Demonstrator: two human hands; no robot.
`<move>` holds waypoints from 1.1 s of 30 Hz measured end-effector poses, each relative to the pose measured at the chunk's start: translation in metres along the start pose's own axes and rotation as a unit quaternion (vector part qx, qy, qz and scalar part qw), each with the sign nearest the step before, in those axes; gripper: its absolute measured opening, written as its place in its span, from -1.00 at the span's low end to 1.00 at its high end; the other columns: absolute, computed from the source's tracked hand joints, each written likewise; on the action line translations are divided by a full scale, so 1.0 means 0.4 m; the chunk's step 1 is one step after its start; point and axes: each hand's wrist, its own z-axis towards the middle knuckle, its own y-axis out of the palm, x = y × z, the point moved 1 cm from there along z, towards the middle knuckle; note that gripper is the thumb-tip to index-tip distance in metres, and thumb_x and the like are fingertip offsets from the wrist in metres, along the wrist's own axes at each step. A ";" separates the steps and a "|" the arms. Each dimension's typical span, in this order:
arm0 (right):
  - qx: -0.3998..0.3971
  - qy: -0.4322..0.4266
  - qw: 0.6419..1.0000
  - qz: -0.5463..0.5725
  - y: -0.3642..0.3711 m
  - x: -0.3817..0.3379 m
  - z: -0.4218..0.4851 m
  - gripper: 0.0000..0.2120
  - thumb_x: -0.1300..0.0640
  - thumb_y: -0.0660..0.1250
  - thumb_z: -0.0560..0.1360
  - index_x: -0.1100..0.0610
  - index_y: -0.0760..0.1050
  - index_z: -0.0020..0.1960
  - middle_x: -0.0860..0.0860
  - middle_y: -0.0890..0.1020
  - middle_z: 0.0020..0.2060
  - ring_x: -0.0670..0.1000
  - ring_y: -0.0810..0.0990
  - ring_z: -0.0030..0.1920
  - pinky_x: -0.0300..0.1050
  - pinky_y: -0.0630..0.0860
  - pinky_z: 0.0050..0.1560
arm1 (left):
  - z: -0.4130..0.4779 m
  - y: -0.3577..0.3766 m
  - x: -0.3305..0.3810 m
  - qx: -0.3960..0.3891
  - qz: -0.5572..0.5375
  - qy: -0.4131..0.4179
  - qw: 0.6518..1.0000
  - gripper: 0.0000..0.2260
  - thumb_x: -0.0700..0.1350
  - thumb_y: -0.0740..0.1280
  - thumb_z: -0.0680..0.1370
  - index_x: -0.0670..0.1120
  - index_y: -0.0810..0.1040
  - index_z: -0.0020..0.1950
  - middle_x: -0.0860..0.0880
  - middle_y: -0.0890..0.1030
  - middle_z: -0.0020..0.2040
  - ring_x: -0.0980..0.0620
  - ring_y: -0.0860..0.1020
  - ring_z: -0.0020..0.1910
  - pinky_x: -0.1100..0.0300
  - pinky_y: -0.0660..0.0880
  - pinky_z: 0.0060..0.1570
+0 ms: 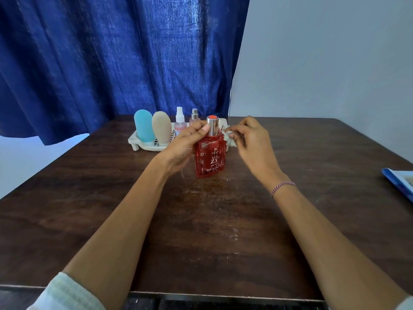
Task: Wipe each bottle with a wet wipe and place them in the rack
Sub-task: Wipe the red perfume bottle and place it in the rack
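A red perfume bottle [210,159] with a silver cap stands upright on the dark wooden table [111,209]. My left hand [185,146] grips its neck and left shoulder. My right hand [252,142] pinches a crumpled wet wipe [230,139] against the bottle's upper right corner. Behind the bottle sits a white rack [143,144]. It holds a blue bottle [144,126], a beige bottle [161,127] and two small spray bottles [180,119], [194,116].
A blue curtain [111,63] hangs behind the table and a pale wall is at the right. A blue-edged packet [400,182] lies at the table's right edge. Wet smears mark the table in front of the red bottle.
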 end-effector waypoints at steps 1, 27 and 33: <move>0.005 -0.009 1.000 0.005 0.003 -0.008 -0.001 -0.81 0.27 0.29 0.52 0.26 0.58 0.10 -0.02 0.42 -0.14 -0.10 0.41 -0.13 -0.34 0.38 -0.04 | 0.000 0.001 -0.001 0.000 0.002 0.001 1.000 -0.80 -0.08 0.16 0.61 -0.06 0.50 0.17 0.00 0.64 0.05 -0.02 0.55 0.15 -0.03 0.36 0.33; 0.007 0.090 0.987 0.130 0.028 0.000 -0.009 -0.75 0.18 0.46 0.39 0.12 0.59 0.05 -0.01 0.57 -0.06 -0.20 0.50 -0.17 -0.43 0.46 -0.11 | -0.002 0.013 -0.013 0.041 0.028 0.014 0.999 -0.72 -0.04 0.09 0.65 -0.11 0.37 0.31 -0.06 0.56 0.19 -0.03 0.52 0.22 -0.04 0.37 0.33; 0.044 0.071 0.985 0.150 0.046 -0.028 -0.015 -0.82 0.17 0.45 0.41 0.12 0.59 0.01 -0.07 0.55 -0.12 -0.25 0.48 -0.20 -0.50 0.40 -0.15 | 0.001 0.018 -0.015 0.063 0.033 0.027 0.997 -0.78 -0.04 0.09 0.65 -0.03 0.42 0.25 -0.11 0.55 0.20 -0.05 0.52 0.22 -0.06 0.37 0.33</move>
